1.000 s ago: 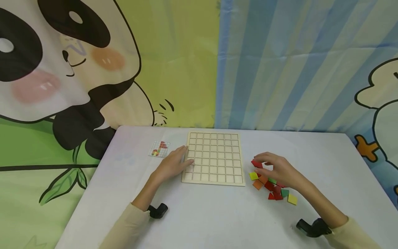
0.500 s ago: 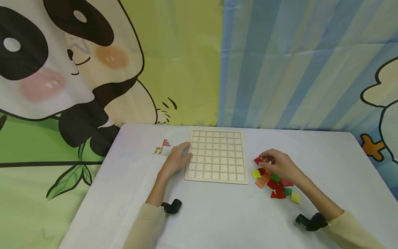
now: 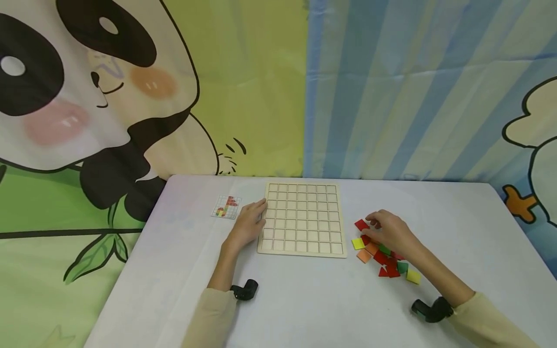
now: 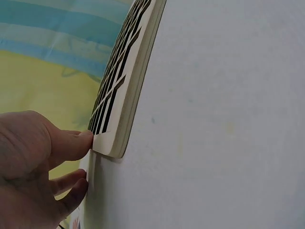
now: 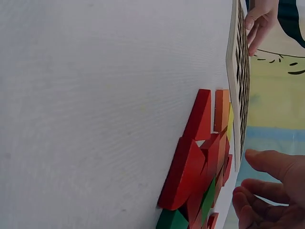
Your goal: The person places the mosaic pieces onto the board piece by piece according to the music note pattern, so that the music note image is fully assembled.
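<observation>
In the head view, a pale wooden grid board (image 3: 302,220) lies flat on the table. My left hand (image 3: 247,224) rests against its left edge; in the left wrist view the thumb (image 4: 71,144) touches the rim and the other fingers lie lower along the side. My right hand (image 3: 390,230) hovers above a loose pile of flat coloured tiles, thumb and fingers bent loosely and apart, with nothing seen between them. Close by its fingertips lies a red tile (image 3: 361,224). The pile also has a yellow tile (image 3: 358,243), an orange tile (image 3: 363,255) and green tiles, some overlapping.
A small pattern card (image 3: 227,207) with a coloured figure on a grid lies left of the board. The white table (image 3: 322,299) ends at a printed curtain (image 3: 357,87) behind. A black wrist camera (image 3: 245,290) sits at the left wrist, another at the right.
My right hand has drawn back slightly to the right, and the red tile by its fingertips shows more fully. The left thumb has slid off the board's top to its edge.
</observation>
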`<state>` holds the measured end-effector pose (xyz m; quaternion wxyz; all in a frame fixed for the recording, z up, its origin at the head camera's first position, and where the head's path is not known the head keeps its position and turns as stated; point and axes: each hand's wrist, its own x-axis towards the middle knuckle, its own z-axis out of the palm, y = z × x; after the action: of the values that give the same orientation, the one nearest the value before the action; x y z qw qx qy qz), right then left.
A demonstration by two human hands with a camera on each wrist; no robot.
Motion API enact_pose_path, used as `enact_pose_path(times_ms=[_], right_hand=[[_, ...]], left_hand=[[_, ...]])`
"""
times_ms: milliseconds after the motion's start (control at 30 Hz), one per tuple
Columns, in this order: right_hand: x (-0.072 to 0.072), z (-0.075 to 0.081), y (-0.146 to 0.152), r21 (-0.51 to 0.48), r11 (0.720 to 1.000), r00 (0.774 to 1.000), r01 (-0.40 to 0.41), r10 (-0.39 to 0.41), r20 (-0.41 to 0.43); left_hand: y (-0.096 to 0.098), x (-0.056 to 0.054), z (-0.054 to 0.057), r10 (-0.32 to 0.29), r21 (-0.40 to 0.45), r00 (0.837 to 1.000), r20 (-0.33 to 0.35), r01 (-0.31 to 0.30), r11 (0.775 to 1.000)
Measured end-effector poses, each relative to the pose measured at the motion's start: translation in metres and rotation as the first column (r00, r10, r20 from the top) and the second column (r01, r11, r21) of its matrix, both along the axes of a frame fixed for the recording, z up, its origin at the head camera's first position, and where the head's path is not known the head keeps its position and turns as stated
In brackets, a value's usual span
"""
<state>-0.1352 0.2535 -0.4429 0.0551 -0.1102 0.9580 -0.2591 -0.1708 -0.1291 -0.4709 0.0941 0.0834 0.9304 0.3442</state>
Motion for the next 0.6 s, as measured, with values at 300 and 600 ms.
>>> enact_pose_path(times_ms=[300, 600], right_hand=[[-0.002, -0.008, -0.003, 0.104, 0.994, 0.997, 0.031, -0.039, 0.071], [-0.008, -0.005, -0.011, 0.171, 0.985, 0.995, 0.025, -0.041, 0.091]], left_hand=[[0.003, -0.001, -0.002, 0.01, 0.009, 1.0, -0.006, -0.01, 1.0], [0.004, 0.002, -0.001, 0.041, 0.018, 0.999, 0.006, -0.041, 0.999]])
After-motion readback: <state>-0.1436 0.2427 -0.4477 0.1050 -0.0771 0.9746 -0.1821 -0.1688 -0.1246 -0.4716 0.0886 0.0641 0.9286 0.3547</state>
